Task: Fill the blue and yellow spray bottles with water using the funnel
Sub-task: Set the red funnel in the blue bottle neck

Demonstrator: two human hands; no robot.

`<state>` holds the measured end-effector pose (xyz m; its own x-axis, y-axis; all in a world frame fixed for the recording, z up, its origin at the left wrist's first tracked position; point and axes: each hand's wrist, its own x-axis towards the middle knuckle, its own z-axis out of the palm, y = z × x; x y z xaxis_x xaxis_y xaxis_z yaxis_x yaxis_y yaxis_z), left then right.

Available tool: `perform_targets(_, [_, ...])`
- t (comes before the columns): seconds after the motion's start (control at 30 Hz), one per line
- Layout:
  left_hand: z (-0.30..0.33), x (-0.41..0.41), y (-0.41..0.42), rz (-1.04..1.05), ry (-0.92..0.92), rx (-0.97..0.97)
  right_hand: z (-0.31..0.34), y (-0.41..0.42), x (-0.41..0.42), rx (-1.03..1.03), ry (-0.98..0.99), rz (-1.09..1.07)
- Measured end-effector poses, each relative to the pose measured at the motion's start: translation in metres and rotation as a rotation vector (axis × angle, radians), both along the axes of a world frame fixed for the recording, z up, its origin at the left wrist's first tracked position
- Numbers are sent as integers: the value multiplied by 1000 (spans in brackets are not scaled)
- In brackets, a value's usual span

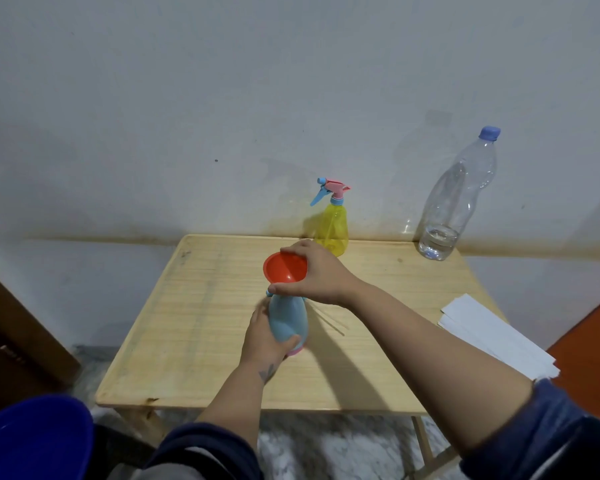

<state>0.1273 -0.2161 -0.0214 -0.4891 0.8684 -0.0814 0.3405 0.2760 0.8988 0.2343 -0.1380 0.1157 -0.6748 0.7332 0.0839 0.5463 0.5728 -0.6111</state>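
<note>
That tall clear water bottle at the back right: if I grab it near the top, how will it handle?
The clear water bottle is likely light, with only a shallow pool of water at its base. Its thin ribbed wall will probably flex under a grip. Tall and narrow, it may tip if pushed high, though the low water steadies it somewhat. Its blue cap is on, so spilling seems unlikely.

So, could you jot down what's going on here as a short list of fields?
setting: wooden table against a wall
left hand: grips the blue spray bottle
right hand: holds the red funnel at the blue bottle's mouth
yellow spray bottle: upright at the back, sprayer on
water bottle: capped, a little water at the bottom
also there: white papers at the table's right edge
</note>
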Motion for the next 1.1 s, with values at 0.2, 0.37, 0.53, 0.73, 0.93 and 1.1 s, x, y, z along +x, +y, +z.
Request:
perform_targets(0.2, [-2,0,1,8,-1,-5,-10,-6,-7,79,-70,-53])
perform_targets(0.37, [0,1,2,17,7,-29,-10,-9,-10,145,-114,-124])
perform_targets(0.53, [2,-1,3,4,-12,-44,-13,-12,-9,140,-105,-165])
perform_targets(0.73, [10,-5,0,-89,-45,-46,-10,-15,0,11,32,-207])
perform_targets(0.93, [54,-43,-14,-252,238,-270,-1,-11,34,-116,136,-328])
perform_targets(1.1, [101,-72,-4,-169,359,-168,0,-3,67,-171,-64,-392])
